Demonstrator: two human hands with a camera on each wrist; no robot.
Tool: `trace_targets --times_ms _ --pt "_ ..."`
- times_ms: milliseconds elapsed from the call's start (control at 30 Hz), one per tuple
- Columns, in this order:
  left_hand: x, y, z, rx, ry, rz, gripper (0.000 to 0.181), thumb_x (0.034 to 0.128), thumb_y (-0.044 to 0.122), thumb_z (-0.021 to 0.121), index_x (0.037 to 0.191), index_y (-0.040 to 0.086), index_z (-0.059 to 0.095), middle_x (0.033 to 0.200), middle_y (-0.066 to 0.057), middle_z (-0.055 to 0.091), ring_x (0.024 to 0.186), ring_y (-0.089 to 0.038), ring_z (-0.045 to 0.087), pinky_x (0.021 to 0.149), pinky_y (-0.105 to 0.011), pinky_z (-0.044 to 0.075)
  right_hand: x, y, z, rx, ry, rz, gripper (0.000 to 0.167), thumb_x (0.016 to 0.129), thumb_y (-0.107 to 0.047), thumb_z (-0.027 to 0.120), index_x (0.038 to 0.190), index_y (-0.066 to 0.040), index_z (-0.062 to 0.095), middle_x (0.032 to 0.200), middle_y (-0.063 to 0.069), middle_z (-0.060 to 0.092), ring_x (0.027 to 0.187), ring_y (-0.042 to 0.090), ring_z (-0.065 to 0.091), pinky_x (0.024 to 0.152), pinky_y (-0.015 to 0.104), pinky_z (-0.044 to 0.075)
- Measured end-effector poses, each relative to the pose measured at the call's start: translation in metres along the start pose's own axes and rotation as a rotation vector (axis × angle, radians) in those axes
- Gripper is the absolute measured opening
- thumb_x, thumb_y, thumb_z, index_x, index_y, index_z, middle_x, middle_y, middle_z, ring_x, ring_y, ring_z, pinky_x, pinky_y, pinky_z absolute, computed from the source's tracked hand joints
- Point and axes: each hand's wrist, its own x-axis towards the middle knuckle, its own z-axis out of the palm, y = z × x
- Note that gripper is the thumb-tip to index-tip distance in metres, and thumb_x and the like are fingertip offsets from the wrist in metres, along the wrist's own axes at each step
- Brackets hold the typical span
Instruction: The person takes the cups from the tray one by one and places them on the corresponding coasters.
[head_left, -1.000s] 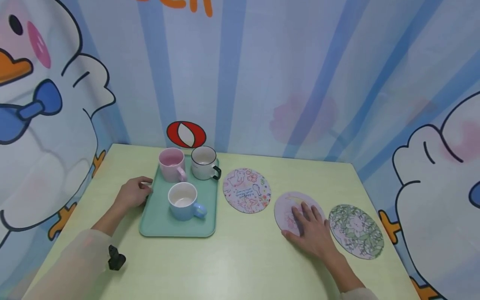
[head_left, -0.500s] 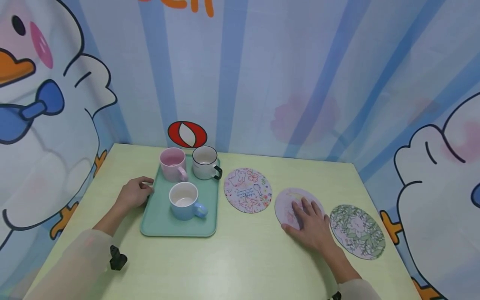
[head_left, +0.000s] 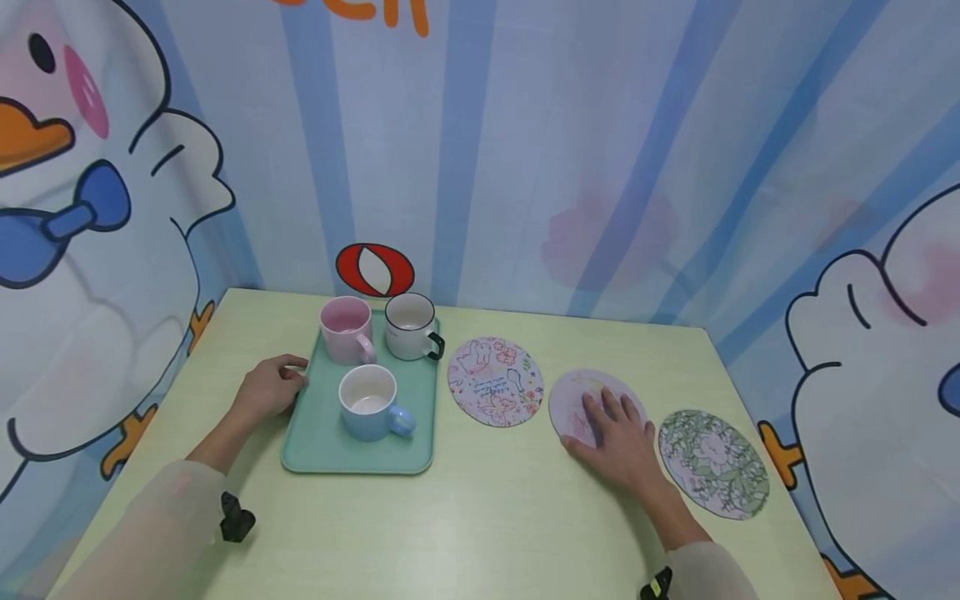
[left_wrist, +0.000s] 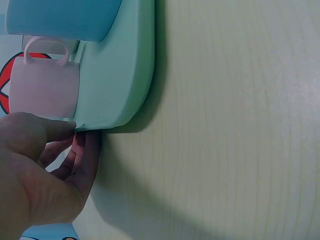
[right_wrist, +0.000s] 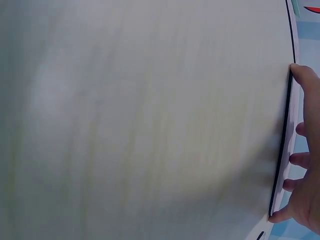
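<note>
My left hand (head_left: pixel 267 387) pinches the left rim of a mint-green tray (head_left: pixel 352 463), thumb on top and fingers below, as the left wrist view shows. On the tray stand a pink mug (head_left: pixel 342 343), a white mug (head_left: pixel 405 340) with a black handle, and a light blue mug (head_left: pixel 366 419) nearest me. My right hand (head_left: pixel 622 437) lies palm down with fingers spread over a pale pink round coaster (head_left: pixel 566 404), covering much of its print. Edge-on in the right wrist view, that coaster (right_wrist: pixel 283 135) has thumb and little finger at its border.
A flower-print round coaster (head_left: pixel 495 382) lies between the tray and my right hand. To the right of that hand is a green leafy coaster (head_left: pixel 714 462). A striped cartoon backdrop (head_left: pixel 525 167) rises behind the pale wooden table (head_left: pixel 450 533).
My right hand has slid the pale pink coaster a little away from me, towards the backdrop. The left hand, the tray and the mugs stay in place.
</note>
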Motion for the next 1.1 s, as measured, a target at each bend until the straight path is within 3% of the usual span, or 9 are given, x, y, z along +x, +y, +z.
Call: trace_targets --times_ms 1100 --pt "0.002 -0.001 0.001 -0.025 -0.010 -0.019 0.045 0.1051 0.015 0.057 0.145 -0.007 0.053 0.111 -0.022 0.063 0.092 -0.029 0.063 0.072 -0.033 0.052 0.030 0.004 0.003 -0.009 0.012 0.008 0.096 0.091 -0.072 0.065 0.163 -0.014 0.042 0.169 0.021 0.032 0.153 0.055 0.023 0.103 0.088 0.023"
